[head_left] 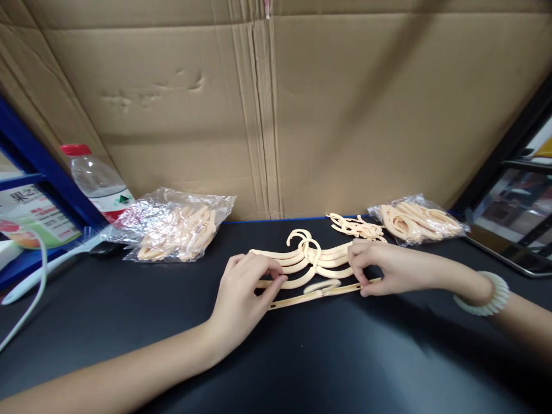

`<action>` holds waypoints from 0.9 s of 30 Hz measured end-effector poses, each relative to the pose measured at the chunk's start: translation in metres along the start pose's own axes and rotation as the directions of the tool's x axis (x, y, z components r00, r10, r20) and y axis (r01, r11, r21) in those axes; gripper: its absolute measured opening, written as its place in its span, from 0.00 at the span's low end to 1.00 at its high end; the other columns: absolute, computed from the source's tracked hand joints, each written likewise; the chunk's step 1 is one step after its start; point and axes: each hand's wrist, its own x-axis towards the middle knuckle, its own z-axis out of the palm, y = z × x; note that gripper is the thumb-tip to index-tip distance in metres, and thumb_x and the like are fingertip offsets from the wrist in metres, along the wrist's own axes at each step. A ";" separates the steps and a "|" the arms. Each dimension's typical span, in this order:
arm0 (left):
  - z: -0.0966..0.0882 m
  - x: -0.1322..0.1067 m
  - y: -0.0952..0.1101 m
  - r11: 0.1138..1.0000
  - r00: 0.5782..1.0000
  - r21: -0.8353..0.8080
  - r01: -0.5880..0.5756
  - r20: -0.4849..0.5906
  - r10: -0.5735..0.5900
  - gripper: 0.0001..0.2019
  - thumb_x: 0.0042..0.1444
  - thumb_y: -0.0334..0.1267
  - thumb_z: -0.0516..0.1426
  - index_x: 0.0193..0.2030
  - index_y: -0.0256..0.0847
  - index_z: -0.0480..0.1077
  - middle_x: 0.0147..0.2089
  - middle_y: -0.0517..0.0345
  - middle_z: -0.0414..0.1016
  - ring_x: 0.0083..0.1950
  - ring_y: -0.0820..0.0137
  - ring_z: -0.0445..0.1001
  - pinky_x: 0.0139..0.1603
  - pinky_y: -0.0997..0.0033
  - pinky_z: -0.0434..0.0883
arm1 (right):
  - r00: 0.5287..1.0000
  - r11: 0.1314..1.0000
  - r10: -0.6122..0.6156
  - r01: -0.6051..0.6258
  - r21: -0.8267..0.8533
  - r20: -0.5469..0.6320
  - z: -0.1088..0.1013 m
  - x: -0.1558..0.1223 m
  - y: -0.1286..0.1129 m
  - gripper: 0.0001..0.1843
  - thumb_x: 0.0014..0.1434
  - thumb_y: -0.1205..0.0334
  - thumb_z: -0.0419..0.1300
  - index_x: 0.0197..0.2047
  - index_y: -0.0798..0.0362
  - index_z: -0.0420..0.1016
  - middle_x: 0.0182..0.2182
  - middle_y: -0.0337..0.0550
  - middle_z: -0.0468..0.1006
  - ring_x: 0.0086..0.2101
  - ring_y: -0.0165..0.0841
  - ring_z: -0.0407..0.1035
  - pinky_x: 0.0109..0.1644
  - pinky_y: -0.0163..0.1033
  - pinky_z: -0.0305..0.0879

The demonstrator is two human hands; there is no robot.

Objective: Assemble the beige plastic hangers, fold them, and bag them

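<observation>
At the other hangers' (pixel 311 259) six o'clock, the front hanger (pixel 322 293) runs roughly nine-to-three between the left hand (pixel 244 287), curled, hold unclear, and the right hand (pixel 373 264), pinching its three-o'clock end.

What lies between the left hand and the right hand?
The head view shows several pale hangers between the left hand and right hand.

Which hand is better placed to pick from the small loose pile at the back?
Probably the right hand: the loose pile lies just beyond it. The left hand is farther off, at the left side of the hangers.
</observation>
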 end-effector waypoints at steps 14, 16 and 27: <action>-0.003 -0.004 0.010 0.964 0.940 0.003 -0.267 0.220 0.260 0.02 0.59 0.32 0.55 0.37 0.41 0.68 0.33 0.57 0.76 0.33 0.67 0.71 0.41 0.65 0.63 | 1.000 0.996 -0.027 0.026 -0.084 -0.008 -0.001 -0.001 -0.002 0.06 0.60 0.69 0.59 0.35 0.52 0.77 0.32 0.42 0.76 0.37 0.35 0.68 0.42 0.39 0.63; -0.003 -0.005 0.009 0.960 0.937 0.026 -0.278 0.229 0.265 0.02 0.59 0.32 0.55 0.38 0.41 0.68 0.34 0.57 0.76 0.34 0.67 0.71 0.41 0.64 0.64 | 0.999 0.995 -0.026 0.024 -0.099 -0.023 -0.001 -0.001 -0.003 0.08 0.60 0.72 0.57 0.34 0.53 0.77 0.32 0.43 0.76 0.38 0.36 0.67 0.44 0.41 0.63; 0.001 -0.006 0.004 0.943 0.932 0.134 -0.304 0.246 0.266 0.08 0.62 0.28 0.52 0.40 0.40 0.71 0.39 0.56 0.78 0.41 0.64 0.74 0.44 0.62 0.66 | 0.990 0.950 0.007 -0.051 -0.308 -0.142 0.001 0.002 0.003 0.11 0.60 0.72 0.55 0.29 0.54 0.74 0.29 0.44 0.74 0.33 0.36 0.67 0.40 0.41 0.62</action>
